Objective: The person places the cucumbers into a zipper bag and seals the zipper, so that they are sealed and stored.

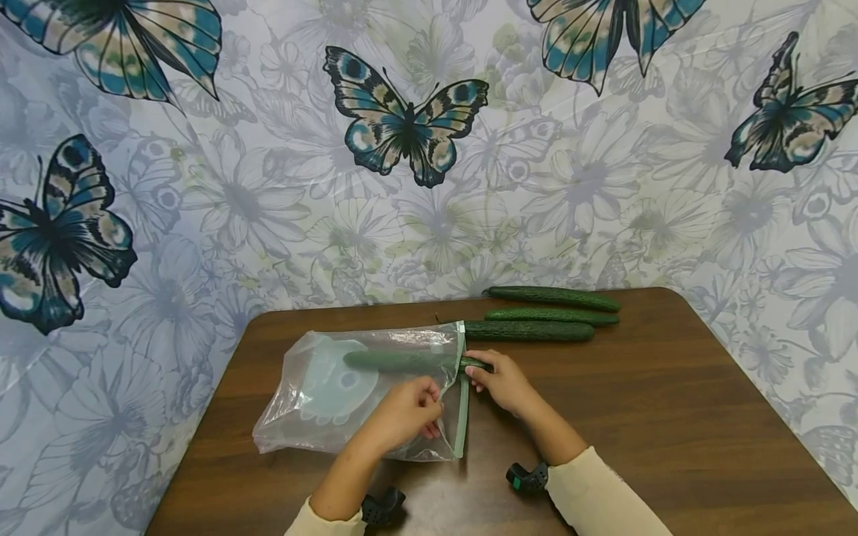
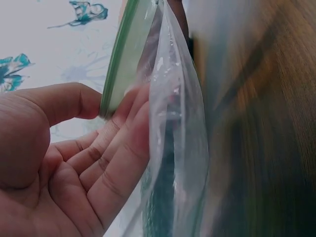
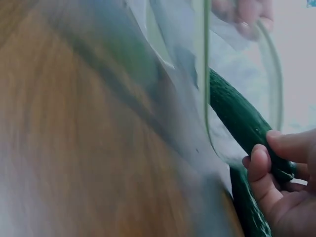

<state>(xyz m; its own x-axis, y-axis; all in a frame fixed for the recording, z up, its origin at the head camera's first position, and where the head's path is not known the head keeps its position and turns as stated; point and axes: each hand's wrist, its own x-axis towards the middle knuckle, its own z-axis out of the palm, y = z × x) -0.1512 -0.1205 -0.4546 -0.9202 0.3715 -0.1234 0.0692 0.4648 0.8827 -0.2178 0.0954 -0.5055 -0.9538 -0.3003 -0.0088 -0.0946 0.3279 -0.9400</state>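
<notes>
A clear plastic zip bag (image 1: 291, 420) with a pale green print and a green strip along its mouth lies on the table, its mouth toward the right. Most of one cucumber (image 1: 402, 362) is inside the bag, seen through the film. My right hand (image 1: 503, 380) grips that cucumber's near end, which sticks out of the mouth; thumb and fingers close round it in the right wrist view. My left hand (image 1: 405, 409) pinches the bag's front side by the opening. In the left wrist view, its thumb (image 2: 81, 101) meets the green strip (image 2: 116, 59).
Behind the bag, three more cucumbers (image 1: 553, 298) lie side by side near the brown table's (image 1: 643, 409) back edge. The nearest one's left end passes behind the bag. A butterfly-patterned cloth (image 1: 415, 246) hangs behind the table. Black wrist devices (image 1: 383, 508) hang below both forearms.
</notes>
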